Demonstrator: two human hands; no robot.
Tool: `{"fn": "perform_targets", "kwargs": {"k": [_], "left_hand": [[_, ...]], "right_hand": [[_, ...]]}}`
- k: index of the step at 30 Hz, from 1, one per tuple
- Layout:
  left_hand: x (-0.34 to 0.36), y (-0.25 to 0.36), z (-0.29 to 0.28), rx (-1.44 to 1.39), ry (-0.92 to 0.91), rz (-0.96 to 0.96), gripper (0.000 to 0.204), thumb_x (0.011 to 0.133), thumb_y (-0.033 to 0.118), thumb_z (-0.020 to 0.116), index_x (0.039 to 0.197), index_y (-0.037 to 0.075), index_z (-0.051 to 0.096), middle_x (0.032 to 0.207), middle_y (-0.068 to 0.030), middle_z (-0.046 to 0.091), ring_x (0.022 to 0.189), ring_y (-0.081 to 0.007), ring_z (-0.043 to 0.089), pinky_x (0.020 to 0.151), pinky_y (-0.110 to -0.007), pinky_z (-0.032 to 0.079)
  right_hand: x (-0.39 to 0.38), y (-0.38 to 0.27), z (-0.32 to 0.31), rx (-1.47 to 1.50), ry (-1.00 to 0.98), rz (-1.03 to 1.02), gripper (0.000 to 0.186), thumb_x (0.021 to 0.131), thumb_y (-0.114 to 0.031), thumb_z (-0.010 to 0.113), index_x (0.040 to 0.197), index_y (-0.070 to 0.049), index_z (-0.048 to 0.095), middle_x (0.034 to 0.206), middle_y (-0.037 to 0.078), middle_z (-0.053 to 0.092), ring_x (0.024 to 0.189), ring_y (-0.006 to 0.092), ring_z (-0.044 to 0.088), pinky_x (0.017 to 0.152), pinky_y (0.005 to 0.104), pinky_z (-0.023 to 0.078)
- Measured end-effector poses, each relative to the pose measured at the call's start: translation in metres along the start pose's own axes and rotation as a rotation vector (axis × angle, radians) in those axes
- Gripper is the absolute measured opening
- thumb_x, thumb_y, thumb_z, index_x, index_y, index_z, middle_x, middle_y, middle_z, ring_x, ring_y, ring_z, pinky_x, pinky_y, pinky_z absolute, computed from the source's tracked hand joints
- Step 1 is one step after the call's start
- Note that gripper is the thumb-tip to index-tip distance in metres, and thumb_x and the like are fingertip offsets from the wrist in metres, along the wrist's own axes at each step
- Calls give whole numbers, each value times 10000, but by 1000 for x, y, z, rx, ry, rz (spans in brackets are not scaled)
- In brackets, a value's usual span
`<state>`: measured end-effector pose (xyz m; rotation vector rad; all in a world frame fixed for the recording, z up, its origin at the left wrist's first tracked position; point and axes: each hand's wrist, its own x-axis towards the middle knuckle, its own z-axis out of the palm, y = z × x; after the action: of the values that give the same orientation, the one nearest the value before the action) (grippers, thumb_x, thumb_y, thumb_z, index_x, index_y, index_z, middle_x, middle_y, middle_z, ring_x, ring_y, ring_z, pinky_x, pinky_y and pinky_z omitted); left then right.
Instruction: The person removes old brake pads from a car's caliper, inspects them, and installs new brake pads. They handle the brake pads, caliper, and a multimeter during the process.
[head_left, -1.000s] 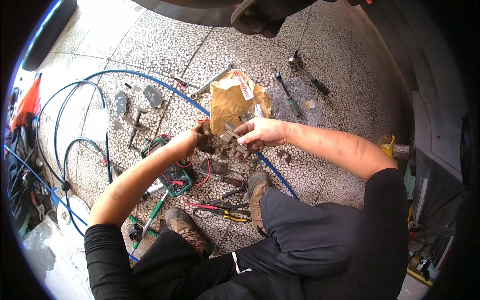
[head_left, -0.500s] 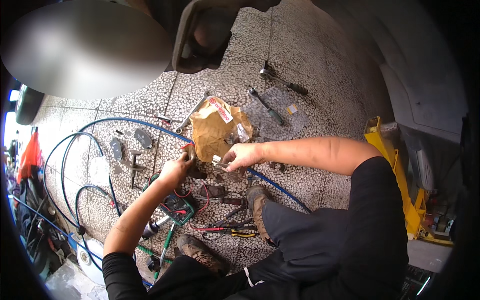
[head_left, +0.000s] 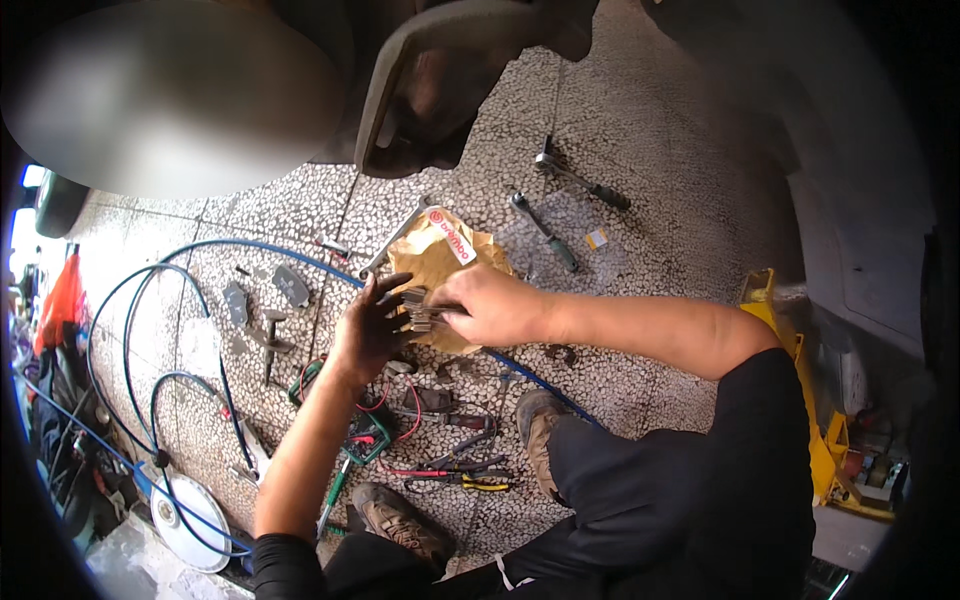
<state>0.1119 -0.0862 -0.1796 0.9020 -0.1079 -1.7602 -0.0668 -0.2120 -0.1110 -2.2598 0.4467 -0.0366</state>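
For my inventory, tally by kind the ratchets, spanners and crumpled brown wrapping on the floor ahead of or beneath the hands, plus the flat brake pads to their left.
Ratchets: 2
Spanner: 1
Brown wrapping: 1
Brake pads: 2
Total: 6

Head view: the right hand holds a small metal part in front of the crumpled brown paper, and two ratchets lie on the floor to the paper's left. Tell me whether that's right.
One side is wrong: the head view shows both ratchets to the right of the crumpled brown paper. The right hand does hold the small metal part in front of it.
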Motion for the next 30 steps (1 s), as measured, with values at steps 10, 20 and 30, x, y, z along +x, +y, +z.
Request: {"fn": "perform_targets", "kwargs": {"k": [10, 20, 30], "left_hand": [[45, -15, 60, -380, -241, 158, 471, 985, 434, 400, 1315, 103, 455, 1275, -107, 531, 1130, -312, 548, 921, -518, 466], [51, -13, 77, -331, -256, 172, 541, 981, 392, 407, 1373, 19, 435, 1363, -146, 513, 1223, -303, 513, 1033, -463, 412], [44, -4, 66, -220, -261, 224, 398, 951, 283, 498, 1241, 12, 537, 1046, -99, 631, 853, -195, 586, 725, -318, 480]], "right_hand": [[1, -1, -61, -222, 144, 22, 308, 760, -160, 741, 1038, -42, 679, 902, 140, 707, 833, 290, 694, 775, 380, 535], [-9, 17, -89, 397, -79, 178, 286, 761, -92, 745, 1021, 5, 675, 959, 109, 708, 888, 154, 666, 799, 292, 522], [-19, 4, -87, -324, 467, -288, 416, 723, -102, 777, 1102, -21, 627, 991, 109, 640, 872, 250, 644, 771, 329, 535]]}}
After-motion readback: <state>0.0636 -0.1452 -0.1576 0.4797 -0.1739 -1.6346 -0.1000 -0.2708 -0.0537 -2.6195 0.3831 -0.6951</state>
